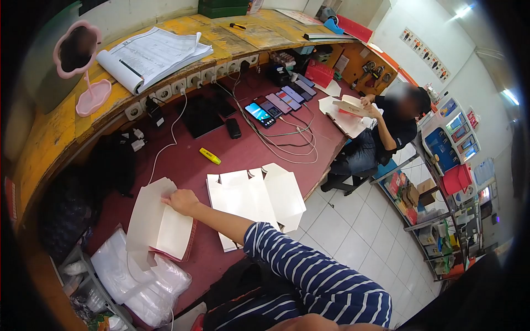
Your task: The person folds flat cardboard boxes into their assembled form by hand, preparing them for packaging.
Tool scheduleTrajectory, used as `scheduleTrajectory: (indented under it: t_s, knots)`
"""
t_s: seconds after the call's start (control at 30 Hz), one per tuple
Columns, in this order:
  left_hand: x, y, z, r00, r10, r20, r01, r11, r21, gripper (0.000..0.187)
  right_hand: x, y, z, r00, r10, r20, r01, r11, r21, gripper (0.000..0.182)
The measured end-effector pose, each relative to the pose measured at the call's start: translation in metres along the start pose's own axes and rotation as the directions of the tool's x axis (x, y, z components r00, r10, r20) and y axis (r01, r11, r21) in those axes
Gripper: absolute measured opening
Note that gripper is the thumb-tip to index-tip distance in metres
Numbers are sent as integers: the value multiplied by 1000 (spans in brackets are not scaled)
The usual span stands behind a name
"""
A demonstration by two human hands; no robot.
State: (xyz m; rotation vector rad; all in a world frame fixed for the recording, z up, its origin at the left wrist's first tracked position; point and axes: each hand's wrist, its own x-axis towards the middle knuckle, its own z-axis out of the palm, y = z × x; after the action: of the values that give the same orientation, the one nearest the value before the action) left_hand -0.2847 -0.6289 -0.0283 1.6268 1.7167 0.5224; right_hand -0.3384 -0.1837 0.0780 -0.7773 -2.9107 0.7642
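My right hand (181,202), in a striped sleeve, reaches across to the left side of the red table. Its fingers are closed on a partly folded cardboard box (144,220), white inside with a reddish outer side. The box's flaps stand up at an angle near the table edge. Below my forearm lies a stack of flat, unfolded white cardboard box blanks (243,193) with cut tabs. My left hand is not in view.
Clear plastic bags (132,281) lie beside the box. A yellow highlighter (210,155), several phones (264,113) and tangled cables are further back. Papers (154,55) and a pink mirror (93,96) stand on the yellow ledge. A co-worker (395,118) handles another box at right.
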Motion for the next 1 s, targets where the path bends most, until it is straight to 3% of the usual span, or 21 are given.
scheduleTrajectory:
  t_s: [0.77, 0.83, 0.9, 0.97, 1.0]
  knots:
    - [104, 54, -84, 996, 54, 75, -55, 998, 7, 25, -4, 9, -7, 999, 26, 38, -29, 996, 84, 55]
    - [118, 61, -92, 995, 59, 76, -59, 998, 3, 25, -13, 31, 0, 955, -135, -266, 196, 956, 219, 53]
    - [128, 70, -100, 996, 52, 68, -52, 999, -2, 25, -40, 55, 7, 952, 169, -257, 71, 692, 718, 48]
    - [137, 79, -109, 997, 45, 64, -45, 999, -9, 25, -80, 79, 10, 923, 327, -202, -77, 672, 736, 44]
    - [140, 84, -113, 997, 43, 68, -42, 999, -14, 24, -102, 89, 16, 905, 379, -194, -73, 588, 806, 42]
